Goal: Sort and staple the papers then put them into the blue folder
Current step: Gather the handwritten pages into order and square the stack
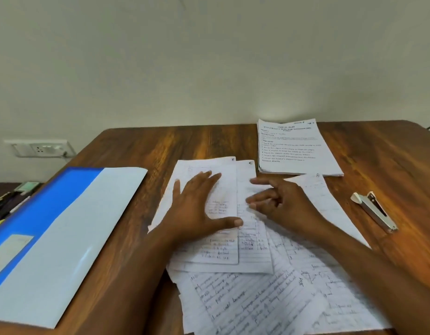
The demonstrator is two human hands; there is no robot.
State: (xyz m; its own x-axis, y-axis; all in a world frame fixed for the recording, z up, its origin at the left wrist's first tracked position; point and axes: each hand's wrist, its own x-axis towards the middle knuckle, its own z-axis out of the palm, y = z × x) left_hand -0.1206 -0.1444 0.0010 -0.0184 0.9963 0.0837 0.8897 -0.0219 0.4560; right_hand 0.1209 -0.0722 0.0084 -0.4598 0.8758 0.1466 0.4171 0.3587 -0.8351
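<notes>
Sorting had barely begun when the head camera caught this: my left hand (197, 209) lay flat on the top sheet of the loose handwritten papers (245, 262), fingers straight and spread, thumb stretched along the sheet's lower part. My right hand (279, 201) rested just beside it on the same pile, index finger extended, the others loosely curled and pinching nothing. The papers were fanned unevenly across the middle of the wooden table (141, 146), running down to its near edge. The blue folder (51, 226) lay closed along the left edge, the stapler (374, 211) near the right edge, and a printed instruction stack (296, 151) toward the far edge. I judged the sheets light, limp and apt to slide over one another on the polished wood, so they wanted a flat palm to pin them and a pinch at a free corner or side edge to lift each one.
</notes>
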